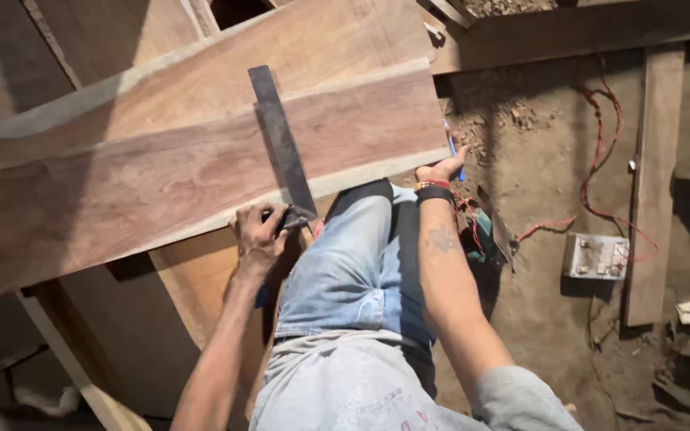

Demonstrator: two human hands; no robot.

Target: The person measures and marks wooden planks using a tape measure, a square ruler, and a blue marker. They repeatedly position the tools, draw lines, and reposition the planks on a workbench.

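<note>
A wide reddish wooden plank [161, 175] with pale sapwood edges lies across the view. A dark metal try square [281, 140] rests flat on it, blade running across the board's width. My left hand [259, 235] grips the square's stock at the plank's near edge. My right hand [441, 166] sits at the plank's right end corner and holds a blue pen or pencil [455, 152], its tip by the board's end. My knee in blue jeans [353, 263] presses up against the plank's near edge.
More planks [105, 48] lie behind and beneath. A dirt floor [537, 160] at right carries a tangled red cable [600, 160], a small metal electrical box [596, 257], an upright narrow board [655, 175] and a power tool [485, 231] behind my right forearm.
</note>
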